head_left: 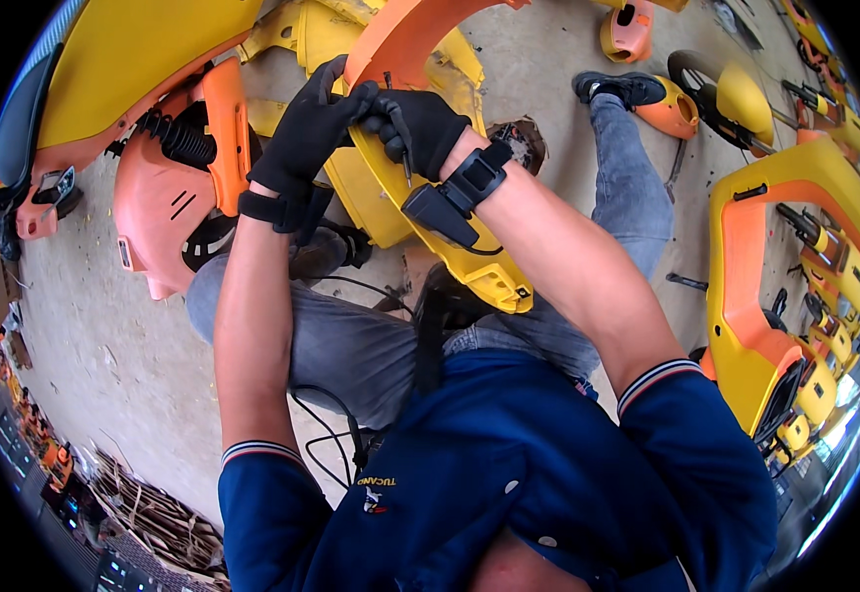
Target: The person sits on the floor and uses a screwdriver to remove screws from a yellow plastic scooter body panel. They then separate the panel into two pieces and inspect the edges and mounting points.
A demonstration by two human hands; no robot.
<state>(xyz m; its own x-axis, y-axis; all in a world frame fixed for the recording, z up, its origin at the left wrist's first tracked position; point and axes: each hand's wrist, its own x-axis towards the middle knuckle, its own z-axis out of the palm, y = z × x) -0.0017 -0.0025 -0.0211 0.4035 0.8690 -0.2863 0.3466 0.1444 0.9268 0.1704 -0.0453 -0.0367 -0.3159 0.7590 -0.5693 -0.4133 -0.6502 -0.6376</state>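
Observation:
Both hands wear black gloves and meet in front of me at a curved orange panel and a long yellow plastic panel, which slants down toward my lap. My left hand is closed on the panel's edge, its fingertips next to the other hand. A thin dark rod-like tool sticks out below my right hand, whose fingers are wrapped round it. The tool's upper part and the exact point of contact are hidden by the fingers. A black device is strapped to each wrist.
A yellow and pink vehicle body with a black spring stands at the left. More yellow panels lie ahead on the concrete floor. At the right are a yellow-orange frame, a wheel and several yellow vehicles. A black cable runs beside my leg.

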